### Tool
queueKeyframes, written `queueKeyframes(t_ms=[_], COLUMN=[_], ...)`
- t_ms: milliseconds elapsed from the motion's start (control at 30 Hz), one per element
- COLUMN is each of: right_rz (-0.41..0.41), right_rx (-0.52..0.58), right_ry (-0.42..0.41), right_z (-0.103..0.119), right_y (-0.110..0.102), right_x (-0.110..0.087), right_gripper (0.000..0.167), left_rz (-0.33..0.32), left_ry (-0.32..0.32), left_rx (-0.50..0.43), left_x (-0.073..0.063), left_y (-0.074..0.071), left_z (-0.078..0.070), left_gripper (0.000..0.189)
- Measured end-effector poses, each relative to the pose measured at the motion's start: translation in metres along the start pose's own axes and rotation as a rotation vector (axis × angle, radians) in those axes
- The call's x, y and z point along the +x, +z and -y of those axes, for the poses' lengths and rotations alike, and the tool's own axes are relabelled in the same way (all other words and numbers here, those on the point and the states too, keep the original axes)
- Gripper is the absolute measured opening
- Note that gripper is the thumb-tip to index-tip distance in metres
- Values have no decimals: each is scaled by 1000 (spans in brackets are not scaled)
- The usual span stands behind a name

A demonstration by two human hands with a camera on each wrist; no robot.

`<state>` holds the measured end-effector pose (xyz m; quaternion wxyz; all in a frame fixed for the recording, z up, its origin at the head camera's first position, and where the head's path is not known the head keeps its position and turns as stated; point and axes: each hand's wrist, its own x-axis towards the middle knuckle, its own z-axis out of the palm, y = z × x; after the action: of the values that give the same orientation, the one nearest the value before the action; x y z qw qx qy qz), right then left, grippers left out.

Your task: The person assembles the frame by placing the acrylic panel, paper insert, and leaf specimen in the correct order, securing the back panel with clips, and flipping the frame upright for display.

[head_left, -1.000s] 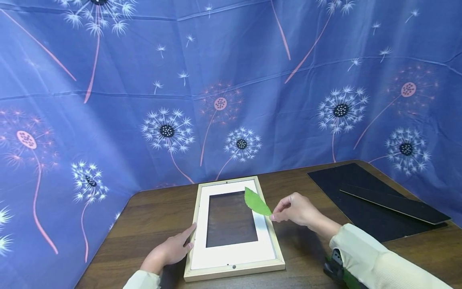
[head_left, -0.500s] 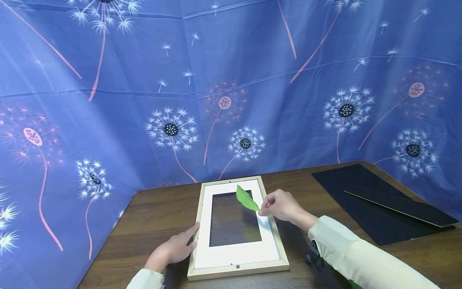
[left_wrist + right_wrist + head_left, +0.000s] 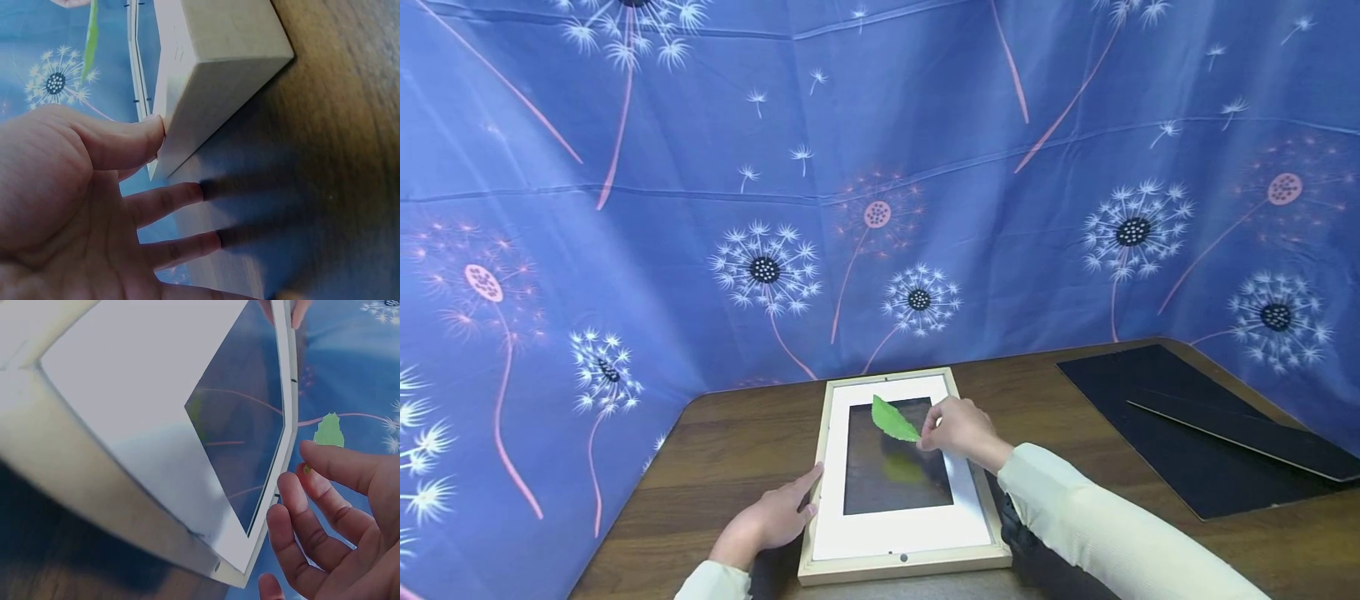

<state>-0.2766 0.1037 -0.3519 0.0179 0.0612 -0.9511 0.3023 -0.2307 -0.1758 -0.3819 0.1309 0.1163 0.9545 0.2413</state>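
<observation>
A pale wooden picture frame (image 3: 906, 569) lies on the brown table, with a white mat (image 3: 901, 535) around a dark glossy opening. Over that opening my right hand (image 3: 961, 429) pinches a green leaf (image 3: 893, 419) by its stem end between thumb and forefinger; a greenish reflection shows in the glass below. In the right wrist view the leaf (image 3: 329, 430) rises past the thumb tip. My left hand (image 3: 775, 515) rests at the frame's left side, fingers extended. The left wrist view has its thumb (image 3: 128, 142) against the frame's side, the other fingers stretched toward the tabletop.
To the right lies a large black board (image 3: 1135, 408), with a narrower black panel (image 3: 1240, 433) tilted on top of it. A blue curtain with dandelion prints (image 3: 820, 208) hangs behind the table (image 3: 737, 442). A black device (image 3: 1017, 529) shows beneath the right sleeve.
My right hand has carried the leaf leftward from the frame's right edge to above the opening, and its reflection has appeared in the glass. My left hand has stayed at the frame's side.
</observation>
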Motion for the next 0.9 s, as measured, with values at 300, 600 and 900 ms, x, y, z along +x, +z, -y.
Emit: queueKeyframes(t_ms=[300,600,900], right_rz=[26,36,42], right_rx=[-56,-95,-150], right_ry=[-32,-65,-81], right_z=[10,18,22], right_y=[20,33,42], right_x=[8,11,14], right_gripper=[24,28,31], left_rz=[-26,-44,-39], left_ry=[23,50,43], left_rx=[19,21,11], left_x=[0,0,1], left_y=[3,4,3], left_z=[1,3,4], left_gripper=[53,52,52])
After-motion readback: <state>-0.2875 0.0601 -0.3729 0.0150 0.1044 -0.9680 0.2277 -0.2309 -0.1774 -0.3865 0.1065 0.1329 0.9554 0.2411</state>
